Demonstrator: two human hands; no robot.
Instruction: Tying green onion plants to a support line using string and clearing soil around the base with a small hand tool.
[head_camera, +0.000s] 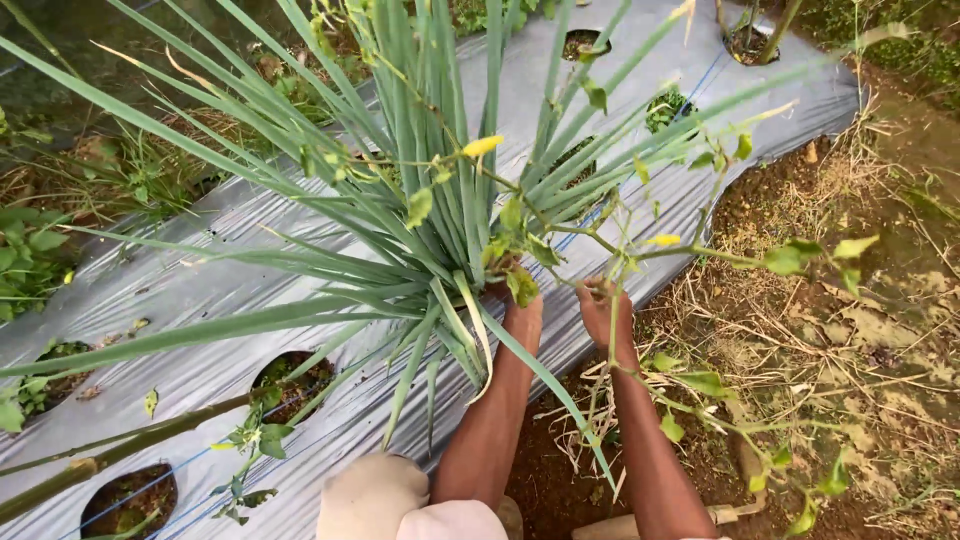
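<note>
A big clump of long green onion-like leaves (420, 200) grows out of a hole in silver plastic mulch (200, 290). My left hand (520, 305) reaches into the base of the clump; its fingers are hidden by leaves. My right hand (603, 305) sits just to the right, fingers curled near a thin leafy stem (640, 250) that crosses in front of it. Whether either hand grips anything is not visible.
Other round planting holes (295, 380) (130, 495) with small weeds pierce the mulch. Bare soil with dry straw (850, 340) lies to the right. A bamboo stake (120, 450) slants at lower left. My knees (400, 500) show at the bottom.
</note>
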